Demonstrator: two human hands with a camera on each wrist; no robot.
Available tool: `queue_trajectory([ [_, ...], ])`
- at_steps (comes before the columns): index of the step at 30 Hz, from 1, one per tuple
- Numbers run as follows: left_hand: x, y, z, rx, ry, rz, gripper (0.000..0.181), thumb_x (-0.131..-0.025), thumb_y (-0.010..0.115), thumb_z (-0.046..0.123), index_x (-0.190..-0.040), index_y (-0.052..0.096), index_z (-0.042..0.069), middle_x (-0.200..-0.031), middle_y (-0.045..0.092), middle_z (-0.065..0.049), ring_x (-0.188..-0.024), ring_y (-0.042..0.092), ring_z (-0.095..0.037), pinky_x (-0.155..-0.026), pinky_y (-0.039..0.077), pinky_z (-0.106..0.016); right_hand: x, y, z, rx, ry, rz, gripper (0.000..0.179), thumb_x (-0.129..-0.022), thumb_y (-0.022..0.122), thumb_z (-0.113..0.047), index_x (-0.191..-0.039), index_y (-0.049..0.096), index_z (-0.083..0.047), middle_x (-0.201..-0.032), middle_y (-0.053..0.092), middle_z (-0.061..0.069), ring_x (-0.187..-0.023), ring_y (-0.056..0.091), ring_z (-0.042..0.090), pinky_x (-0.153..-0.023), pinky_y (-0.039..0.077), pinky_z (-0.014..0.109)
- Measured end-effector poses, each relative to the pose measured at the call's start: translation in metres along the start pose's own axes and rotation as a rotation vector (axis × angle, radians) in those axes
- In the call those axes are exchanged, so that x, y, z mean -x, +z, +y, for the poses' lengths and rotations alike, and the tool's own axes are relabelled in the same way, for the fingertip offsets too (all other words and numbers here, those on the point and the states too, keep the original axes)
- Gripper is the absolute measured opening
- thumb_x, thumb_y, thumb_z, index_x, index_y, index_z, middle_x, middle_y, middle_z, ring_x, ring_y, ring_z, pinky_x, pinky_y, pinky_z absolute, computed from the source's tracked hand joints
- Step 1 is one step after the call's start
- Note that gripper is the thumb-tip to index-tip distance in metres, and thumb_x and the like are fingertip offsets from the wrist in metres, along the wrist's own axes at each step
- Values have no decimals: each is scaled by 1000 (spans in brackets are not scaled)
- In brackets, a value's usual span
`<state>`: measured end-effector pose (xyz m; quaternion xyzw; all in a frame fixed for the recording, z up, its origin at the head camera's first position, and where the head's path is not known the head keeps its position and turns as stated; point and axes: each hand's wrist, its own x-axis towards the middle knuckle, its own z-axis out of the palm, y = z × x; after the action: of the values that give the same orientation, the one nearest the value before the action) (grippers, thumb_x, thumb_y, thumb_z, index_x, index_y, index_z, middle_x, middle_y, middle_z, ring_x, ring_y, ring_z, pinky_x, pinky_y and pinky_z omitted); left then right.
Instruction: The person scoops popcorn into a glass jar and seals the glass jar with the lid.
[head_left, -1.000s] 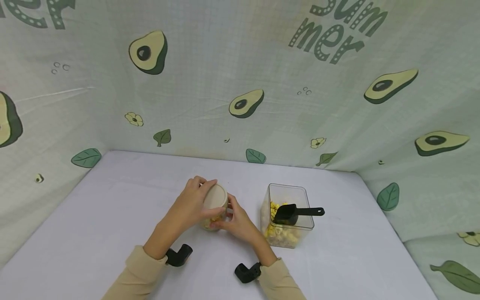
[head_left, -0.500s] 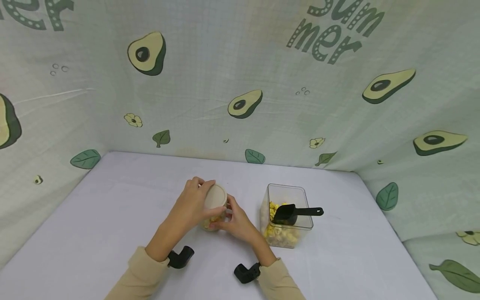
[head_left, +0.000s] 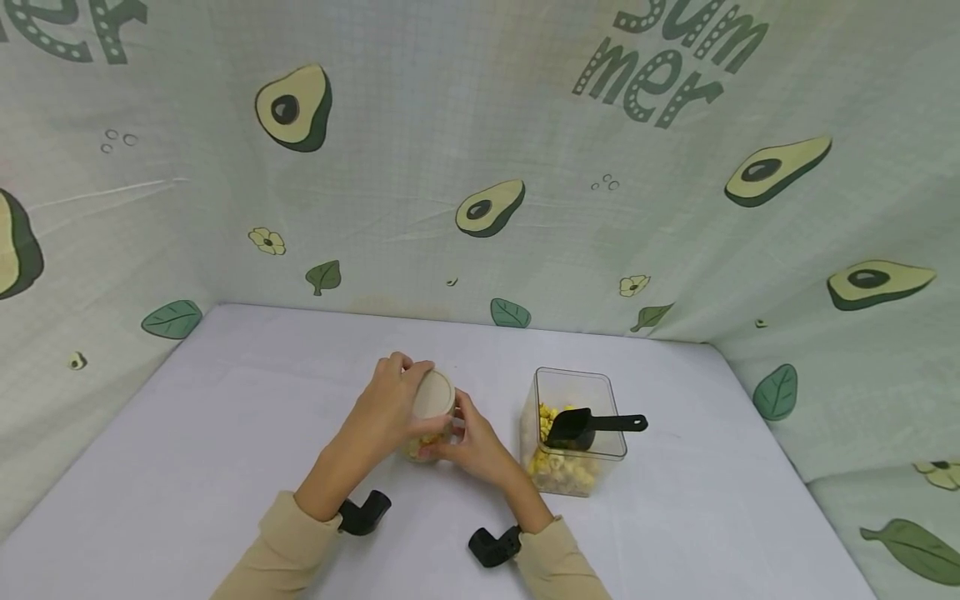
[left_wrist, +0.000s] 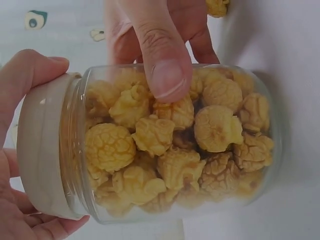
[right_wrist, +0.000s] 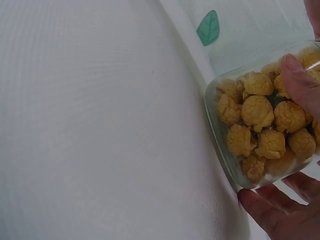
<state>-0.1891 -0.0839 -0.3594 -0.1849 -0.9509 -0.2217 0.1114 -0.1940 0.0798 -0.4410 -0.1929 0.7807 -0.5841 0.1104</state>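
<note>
A clear glass jar (left_wrist: pixel 180 145) of round caramel popcorn stands on the table. Its cream lid (head_left: pixel 435 393) sits on the mouth, with the glass threads showing beneath its edge in the left wrist view. My left hand (head_left: pixel 385 407) grips the lid from the left, thumb on one side and fingers on the other. Lower down, my right hand (head_left: pixel 480 446) holds the glass body, its thumb (left_wrist: pixel 170 80) lying across the front. In the right wrist view the jar's base is near the white cloth, and the lid is out of frame.
To the right stands a square clear container (head_left: pixel 570 475) of yellow popcorn. A black scoop (head_left: pixel 573 428) rests in it, handle sticking out over the right rim. A white cloth covers the table (head_left: pixel 712 500); an avocado-print curtain (head_left: pixel 405 150) hangs behind and at both sides.
My left hand and wrist have shifted very slightly right at the lid. The right hand still holds the jar in the same place; the container and scoop have not moved.
</note>
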Motion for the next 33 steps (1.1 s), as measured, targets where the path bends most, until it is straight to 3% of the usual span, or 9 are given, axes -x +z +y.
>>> queue_trajectory([
  [7,-2,-1,-9,23,109,-41,66,-70,75,39,-123,58,2,-109,52,-15,-99,47,-29,-75,52,-39,0,0,1,7,-23,-5,86,-78,76,-24,-145,23,-20,-136,43,5,-123,44,21,-104,41,43],
  [18,-6,-3,-32,267,185,-210,68,-74,75,32,-134,51,11,-126,47,-11,-114,41,-30,-83,51,-46,0,-1,1,39,-23,-4,87,-78,76,-27,-146,22,-20,-139,42,2,-126,42,17,-105,40,40],
  [23,-7,-4,-45,455,179,-300,71,-75,76,29,-138,46,15,-138,42,-7,-121,38,-27,-88,46,-45,0,-1,1,45,-27,-8,87,-78,76,-24,-146,21,-17,-139,41,6,-127,42,22,-104,41,42],
  [27,-7,-3,-51,571,173,-333,76,-75,77,27,-141,40,16,-144,37,-7,-126,37,-29,-94,43,-50,0,-1,-2,40,-15,-13,88,-79,75,-18,-146,20,-14,-140,41,10,-127,42,26,-104,41,45],
  [30,-4,-3,-54,612,146,-318,82,-75,77,29,-144,34,18,-146,35,-8,-130,36,-30,-102,35,-59,3,-2,-15,37,-19,-20,88,-78,75,-13,-146,19,-8,-139,41,15,-127,41,30,-104,41,47],
  [33,2,-3,-53,630,82,-263,87,-74,79,29,-145,29,18,-145,34,-12,-131,33,-32,-106,28,-62,7,-3,-27,35,-17,-24,87,-78,75,-11,-145,20,-3,-138,41,17,-126,42,31,-103,41,48],
])
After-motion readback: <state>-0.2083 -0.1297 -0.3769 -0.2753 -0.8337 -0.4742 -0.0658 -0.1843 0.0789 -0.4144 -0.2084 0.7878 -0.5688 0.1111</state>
